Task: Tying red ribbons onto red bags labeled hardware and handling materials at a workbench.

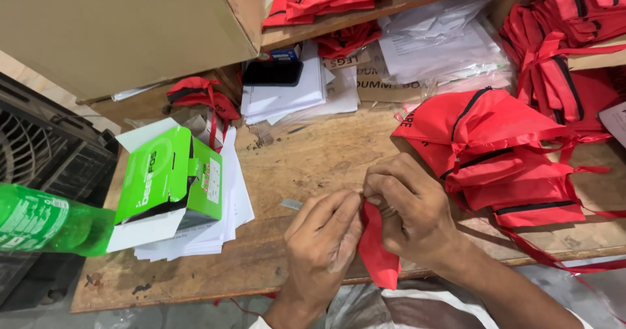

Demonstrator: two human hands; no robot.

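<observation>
Fingers [349,205] of both hands pinching red cloth [377,254] between them

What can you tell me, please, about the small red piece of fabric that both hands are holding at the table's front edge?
The small red piece of fabric looks like thin, plain, slightly shiny cloth, folded or creased lengthwise. It hangs down past the front edge of the worn wooden table, its lower end loose. Its top is pinched between the left hand and the right hand, whose fingers hide that part. No trim or ribbon shows on it.
</observation>
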